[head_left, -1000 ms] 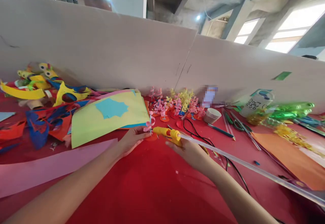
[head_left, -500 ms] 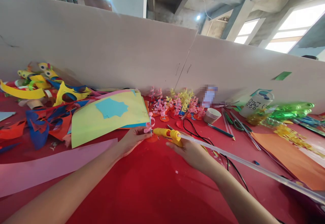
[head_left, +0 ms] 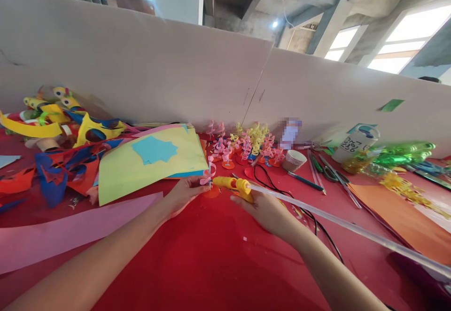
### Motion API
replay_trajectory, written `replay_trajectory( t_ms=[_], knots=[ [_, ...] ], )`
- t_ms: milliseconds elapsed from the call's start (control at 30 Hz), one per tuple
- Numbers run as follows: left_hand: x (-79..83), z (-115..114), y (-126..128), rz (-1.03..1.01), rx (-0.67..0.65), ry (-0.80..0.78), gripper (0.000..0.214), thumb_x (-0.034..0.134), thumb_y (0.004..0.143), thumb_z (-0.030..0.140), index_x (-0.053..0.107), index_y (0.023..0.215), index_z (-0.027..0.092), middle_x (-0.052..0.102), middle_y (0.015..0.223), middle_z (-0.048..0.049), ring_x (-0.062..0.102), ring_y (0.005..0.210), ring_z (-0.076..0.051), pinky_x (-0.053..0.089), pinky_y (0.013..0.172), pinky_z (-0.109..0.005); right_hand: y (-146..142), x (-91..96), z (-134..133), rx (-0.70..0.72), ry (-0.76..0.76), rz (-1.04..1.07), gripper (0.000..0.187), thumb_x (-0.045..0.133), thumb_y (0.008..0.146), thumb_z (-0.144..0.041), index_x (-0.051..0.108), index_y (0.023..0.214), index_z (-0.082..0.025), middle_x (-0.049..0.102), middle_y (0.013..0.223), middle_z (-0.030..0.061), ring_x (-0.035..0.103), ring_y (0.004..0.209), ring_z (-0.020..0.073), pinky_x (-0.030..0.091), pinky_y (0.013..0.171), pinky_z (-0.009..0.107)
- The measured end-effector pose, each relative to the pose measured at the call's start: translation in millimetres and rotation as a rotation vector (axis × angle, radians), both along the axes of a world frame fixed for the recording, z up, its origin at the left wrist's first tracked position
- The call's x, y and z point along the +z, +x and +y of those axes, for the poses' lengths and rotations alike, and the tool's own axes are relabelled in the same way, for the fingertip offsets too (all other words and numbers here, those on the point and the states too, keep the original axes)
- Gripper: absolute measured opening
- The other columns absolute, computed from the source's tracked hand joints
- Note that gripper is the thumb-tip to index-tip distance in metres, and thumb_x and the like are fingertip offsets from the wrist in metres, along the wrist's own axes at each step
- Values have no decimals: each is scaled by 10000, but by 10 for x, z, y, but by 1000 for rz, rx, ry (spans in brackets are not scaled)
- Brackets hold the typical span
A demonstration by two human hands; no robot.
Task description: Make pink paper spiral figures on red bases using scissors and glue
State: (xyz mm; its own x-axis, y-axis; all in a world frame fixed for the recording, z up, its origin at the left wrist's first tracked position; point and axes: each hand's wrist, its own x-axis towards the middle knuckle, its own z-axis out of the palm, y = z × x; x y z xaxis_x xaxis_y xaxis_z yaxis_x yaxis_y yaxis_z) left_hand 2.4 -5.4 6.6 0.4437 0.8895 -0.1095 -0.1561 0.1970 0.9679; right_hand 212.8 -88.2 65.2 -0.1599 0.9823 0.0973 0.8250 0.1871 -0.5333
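My right hand [head_left: 263, 211] grips a yellow glue gun [head_left: 234, 185] with a long clear glue stick [head_left: 338, 224] trailing out behind it to the right. Its nozzle points left at a small pink paper curl on a thin stick [head_left: 208, 173] that stands on an orange disc [head_left: 211, 191]. My left hand [head_left: 183, 193] pinches the bottom of that pink curl piece. Both hands rest low over the red tablecloth [head_left: 211, 259].
A yellow sheet with a blue cutout [head_left: 151, 160] lies left of my hands, a pink strip [head_left: 70, 231] nearer. Several finished curl pieces [head_left: 246, 149] stand behind. A paper cup [head_left: 294, 160], scissors [head_left: 326, 170], orange sheet [head_left: 398, 217], black cord [head_left: 317, 229] and cardboard wall [head_left: 158, 71] surround.
Almost nothing differs. The glue gun's nozzle stays at the pink curl piece, and my hands have shifted only slightly.
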Motion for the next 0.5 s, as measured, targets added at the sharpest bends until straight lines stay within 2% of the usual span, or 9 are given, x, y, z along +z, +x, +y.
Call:
replay_trajectory(
  t_ms=[133,333,500],
  knots=[
    [-1,1,4,15,10,33,208,799,591,292,694,730,179,601,725,26,532,772,-140,385,785,-287,19,-22,1,16,-3,-2,376,462,856,-478,641,964,-166,628,725,39,587,674,200,437,611,276],
    [-13,-2,-8,66,9,80,261,778,605,340,692,781,167,623,769,-15,553,818,-190,407,777,-321,12,3,2,-2,9,-33,386,454,863,-468,639,989,-154,622,718,45,577,649,197,428,605,278],
    [-12,-6,-13,85,-13,127,263,755,635,364,676,803,179,608,783,-11,555,835,-196,407,791,-324,37,-38,8,12,40,21,347,470,850,-481,632,893,-177,590,665,15,526,566,163,390,526,254]
  ],
)
